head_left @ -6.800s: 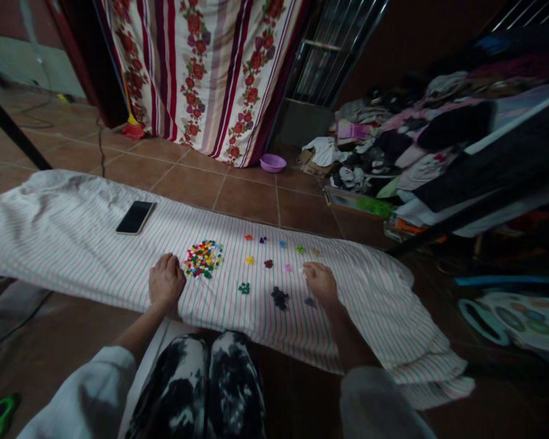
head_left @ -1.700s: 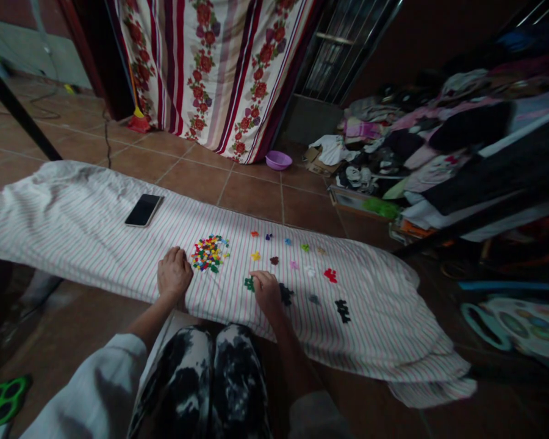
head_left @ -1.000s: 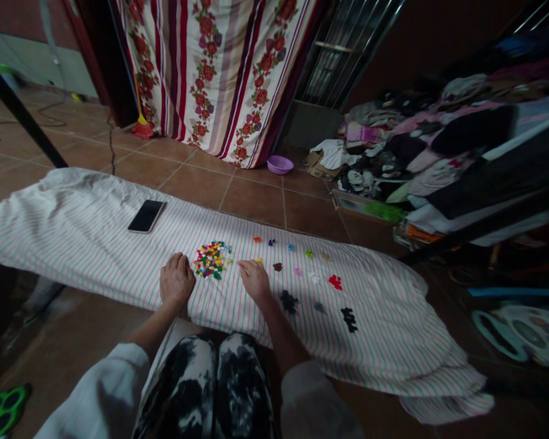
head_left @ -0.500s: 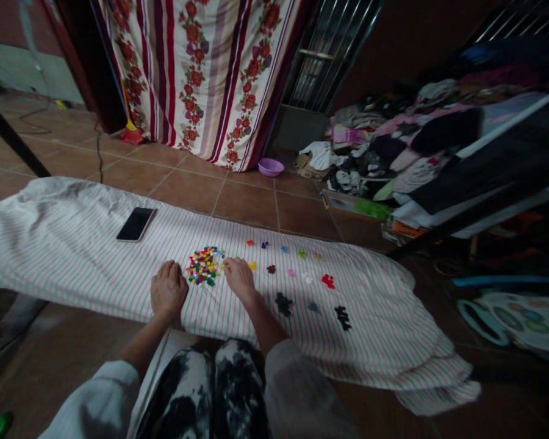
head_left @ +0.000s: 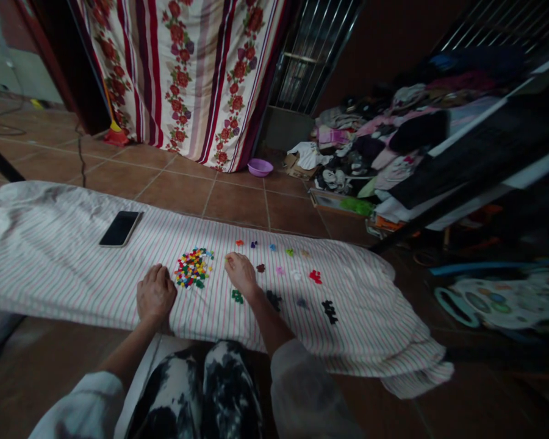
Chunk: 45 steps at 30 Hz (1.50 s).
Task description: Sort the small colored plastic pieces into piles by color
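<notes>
A pile of mixed small coloured pieces [head_left: 193,268] lies on the striped cloth [head_left: 201,317]. Just left of it my left hand [head_left: 156,292] rests on the cloth, fingers lying flat. On the pile's right, my right hand [head_left: 241,272] pinches a small yellow piece [head_left: 227,259]. Small single-colour groups are spread to the right: orange [head_left: 240,242], purple [head_left: 254,244], blue [head_left: 272,247], lime [head_left: 290,251], brown [head_left: 260,267], pink [head_left: 280,271], red [head_left: 315,277] and black [head_left: 329,311]. A green group [head_left: 236,296] sits below my right hand.
A phone [head_left: 121,228] lies on the cloth at the left. Beyond the cloth are a purple basin [head_left: 260,167], a flowered curtain [head_left: 201,79] and a heap of clothes [head_left: 370,134] on the right.
My right hand has moved right, away from the mixed pile, and now covers the place of the yellow group. The green group has come into sight. The camera view has shifted slightly.
</notes>
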Motion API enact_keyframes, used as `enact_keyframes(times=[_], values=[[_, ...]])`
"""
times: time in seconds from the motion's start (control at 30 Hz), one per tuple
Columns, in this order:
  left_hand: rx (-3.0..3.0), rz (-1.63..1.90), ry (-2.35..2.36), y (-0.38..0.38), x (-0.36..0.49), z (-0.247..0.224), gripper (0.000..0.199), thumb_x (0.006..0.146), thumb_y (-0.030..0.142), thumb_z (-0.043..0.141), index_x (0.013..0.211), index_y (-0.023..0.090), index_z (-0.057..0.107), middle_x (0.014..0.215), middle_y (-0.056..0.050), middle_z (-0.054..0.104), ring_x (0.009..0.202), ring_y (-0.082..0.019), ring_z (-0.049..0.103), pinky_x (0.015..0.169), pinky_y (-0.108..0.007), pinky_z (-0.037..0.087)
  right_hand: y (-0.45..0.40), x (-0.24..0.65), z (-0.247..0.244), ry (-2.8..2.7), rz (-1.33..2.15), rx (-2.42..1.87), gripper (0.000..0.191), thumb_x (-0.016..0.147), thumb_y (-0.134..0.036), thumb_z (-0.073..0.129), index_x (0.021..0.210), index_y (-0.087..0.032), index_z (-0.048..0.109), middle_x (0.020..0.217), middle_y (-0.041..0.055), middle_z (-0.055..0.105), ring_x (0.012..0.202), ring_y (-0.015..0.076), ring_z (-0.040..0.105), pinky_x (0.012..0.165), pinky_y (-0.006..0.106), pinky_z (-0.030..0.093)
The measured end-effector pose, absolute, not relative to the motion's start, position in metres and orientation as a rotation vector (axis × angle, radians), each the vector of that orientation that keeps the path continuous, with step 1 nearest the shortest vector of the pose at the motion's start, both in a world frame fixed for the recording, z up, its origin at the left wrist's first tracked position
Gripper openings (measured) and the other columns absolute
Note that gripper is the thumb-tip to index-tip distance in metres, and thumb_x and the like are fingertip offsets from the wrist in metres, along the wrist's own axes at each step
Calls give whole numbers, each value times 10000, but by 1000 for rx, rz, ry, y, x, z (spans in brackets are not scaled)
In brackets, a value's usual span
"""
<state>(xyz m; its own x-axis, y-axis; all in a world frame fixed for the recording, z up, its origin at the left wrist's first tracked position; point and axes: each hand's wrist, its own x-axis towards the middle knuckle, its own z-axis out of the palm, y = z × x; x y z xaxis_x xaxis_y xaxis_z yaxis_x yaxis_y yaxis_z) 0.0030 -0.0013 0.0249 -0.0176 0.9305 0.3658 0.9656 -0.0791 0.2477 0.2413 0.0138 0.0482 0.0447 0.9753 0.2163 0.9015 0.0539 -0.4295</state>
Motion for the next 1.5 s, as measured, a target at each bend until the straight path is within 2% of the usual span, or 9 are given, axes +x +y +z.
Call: enact_keyframes(times=[0.3,0.53,0.67,0.83,1.2,1.5], values=[[-2150,-669,-2059,-1,3,25,308,851,233,392,1090,143,563,1230,-140,581,1098,-260,535,826,-395,410,15,342,52,-1672,90,-2059,243,835,-132,471,993,-181,649,933,55,681,846,156,596,793,245,409],[-2126,-650,-2050,0,3,23,315,864,242,380,1092,136,568,1218,-129,598,1099,-253,546,814,-378,406,15,410,45,-1516,-127,-2216,242,802,-124,478,916,-166,687,962,82,667,898,173,584,826,263,410],[-2117,-633,-2053,0,4,24,320,863,243,382,1097,133,570,1225,-124,597,1100,-253,550,813,-374,406,15,433,40,-1463,-99,-2266,240,786,-119,485,896,-168,694,946,76,677,883,166,597,819,251,416],[-2105,-632,-2047,0,4,22,317,857,242,397,1101,139,572,1228,-116,600,1101,-249,553,821,-370,408,22,444,34,-1478,-16,-2282,249,815,-164,481,944,-183,693,958,57,698,876,157,618,796,232,424],[-2108,-632,-2045,2,4,21,317,857,233,390,1095,139,577,1222,-120,603,1084,-249,558,828,-377,414,42,438,37,-1600,-28,-2471,292,848,-166,442,987,-173,699,971,83,708,910,179,630,784,236,412],[-2119,-689,-2047,1,4,20,316,843,223,397,1096,153,573,1227,-131,593,1098,-252,540,849,-390,406,39,434,44,-1569,-49,-2478,333,846,-127,419,1060,-157,672,1023,92,693,957,175,618,845,236,405]])
